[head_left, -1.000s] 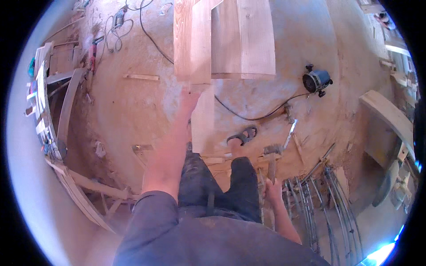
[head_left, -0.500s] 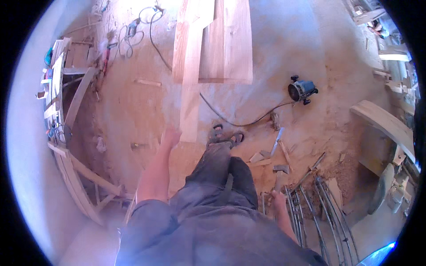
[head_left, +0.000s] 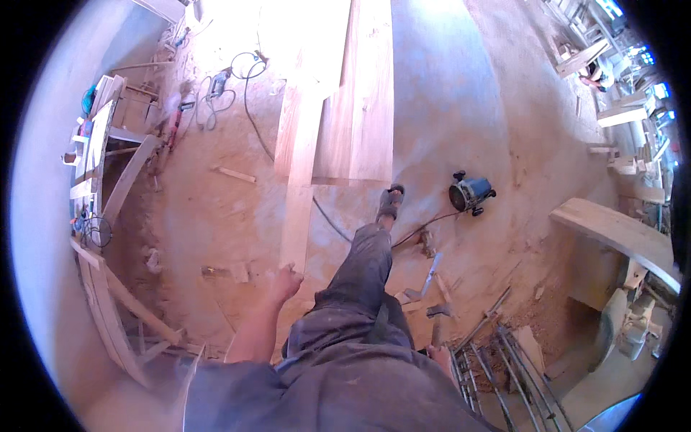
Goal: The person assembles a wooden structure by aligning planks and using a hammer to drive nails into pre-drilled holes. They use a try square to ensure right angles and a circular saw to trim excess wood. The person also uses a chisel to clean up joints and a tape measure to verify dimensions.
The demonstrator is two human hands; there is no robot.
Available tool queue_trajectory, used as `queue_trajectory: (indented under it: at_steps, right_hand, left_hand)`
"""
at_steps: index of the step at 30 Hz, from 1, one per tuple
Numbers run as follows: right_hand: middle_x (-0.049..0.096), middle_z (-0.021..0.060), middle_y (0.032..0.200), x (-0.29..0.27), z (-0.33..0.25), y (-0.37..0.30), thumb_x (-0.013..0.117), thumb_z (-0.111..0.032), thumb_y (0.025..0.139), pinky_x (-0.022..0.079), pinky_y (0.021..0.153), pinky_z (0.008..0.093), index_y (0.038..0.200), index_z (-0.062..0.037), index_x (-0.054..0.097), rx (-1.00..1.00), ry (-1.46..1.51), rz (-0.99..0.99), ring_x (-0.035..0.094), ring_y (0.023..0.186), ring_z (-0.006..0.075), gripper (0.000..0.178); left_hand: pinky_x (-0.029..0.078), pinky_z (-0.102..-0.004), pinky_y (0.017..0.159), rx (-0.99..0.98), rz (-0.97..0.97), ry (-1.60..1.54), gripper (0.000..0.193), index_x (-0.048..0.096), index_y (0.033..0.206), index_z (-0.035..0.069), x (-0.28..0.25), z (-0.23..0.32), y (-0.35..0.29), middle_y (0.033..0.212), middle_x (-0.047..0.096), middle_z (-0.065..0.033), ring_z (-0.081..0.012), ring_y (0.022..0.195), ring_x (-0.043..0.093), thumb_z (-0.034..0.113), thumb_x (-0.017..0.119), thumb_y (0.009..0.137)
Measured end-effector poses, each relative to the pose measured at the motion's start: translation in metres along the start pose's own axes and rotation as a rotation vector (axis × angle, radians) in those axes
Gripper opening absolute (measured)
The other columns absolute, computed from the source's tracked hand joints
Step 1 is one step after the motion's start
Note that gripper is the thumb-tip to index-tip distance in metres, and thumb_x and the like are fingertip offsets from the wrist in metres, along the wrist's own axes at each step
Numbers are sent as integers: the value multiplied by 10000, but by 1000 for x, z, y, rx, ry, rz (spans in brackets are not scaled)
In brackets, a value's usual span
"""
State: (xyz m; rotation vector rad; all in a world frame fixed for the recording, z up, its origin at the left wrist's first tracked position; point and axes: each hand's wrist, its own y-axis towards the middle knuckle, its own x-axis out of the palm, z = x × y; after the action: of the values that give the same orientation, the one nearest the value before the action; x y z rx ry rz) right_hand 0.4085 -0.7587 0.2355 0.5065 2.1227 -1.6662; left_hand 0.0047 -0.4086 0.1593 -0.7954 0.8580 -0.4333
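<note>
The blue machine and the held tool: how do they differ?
The held tool is in the right hand; the blue machine lies on the floor. The held tool has one pale handle; the blue machine has black knobs. A cord runs to the blue machine; the held tool shows none. Both are partly dark.

The left hand [head_left: 287, 281] is at a narrow board [head_left: 296, 223], the right hand [head_left: 438, 354] gripping a wooden-handled tool [head_left: 437, 330].

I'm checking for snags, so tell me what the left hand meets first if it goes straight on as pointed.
Most likely the near end of the long narrow board, right by the left hand's fingertips; whether they already touch is unclear.
</note>
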Motion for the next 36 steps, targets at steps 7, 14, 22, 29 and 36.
queue_trajectory:
  at_steps: [7, 14, 22, 29, 36]
  right_hand:
    - [589, 68, 639, -59, -86, 71, 634, -230, 882, 479, 517, 342, 892, -2, 599, -30, 114, -49, 601, 564, 175, 231]
    - [546, 47, 609, -141, -244, 190, 609, -217, 920, 459, 433, 324, 941, -42, 534, 61, 65, -182, 554, 485, 162, 192]
    - [554, 47, 594, -215, -449, 240, 622, -223, 917, 450, 415, 315, 878, -45, 537, -96, -47, -143, 540, 449, 153, 201]
    - [534, 34, 587, -251, -550, 252, 622, -213, 917, 437, 415, 315, 787, -57, 537, -182, -327, -141, 525, 446, 145, 220]
    - [525, 23, 589, -244, -651, 245, 612, -206, 927, 422, 435, 313, 837, -57, 540, -281, -512, -280, 522, 462, 140, 188]
  left_hand:
    - [514, -421, 905, -160, -58, -41, 569, 569, 1313, 5, 58, -4, 27, 1120, 684, -231, -359, 1045, 660, 247, 668, 808]
    - [522, -431, 899, -277, -73, -66, 638, 532, 1368, 21, 84, 50, 22, 1108, 692, -222, -362, 1049, 662, 279, 707, 811]
    - [539, -363, 801, -336, -18, -410, 590, 547, 1310, -47, 27, 228, 88, 1002, 713, -191, -249, 906, 698, 247, 700, 822]
    - [515, -397, 906, -131, 202, -518, 594, 527, 1356, 2, 25, 278, 178, 1125, 693, -180, -314, 1046, 669, 272, 679, 849]
    - [496, -402, 949, -339, 304, -690, 586, 532, 1350, -6, 43, 277, 198, 1203, 668, -184, -313, 1100, 647, 216, 688, 831]
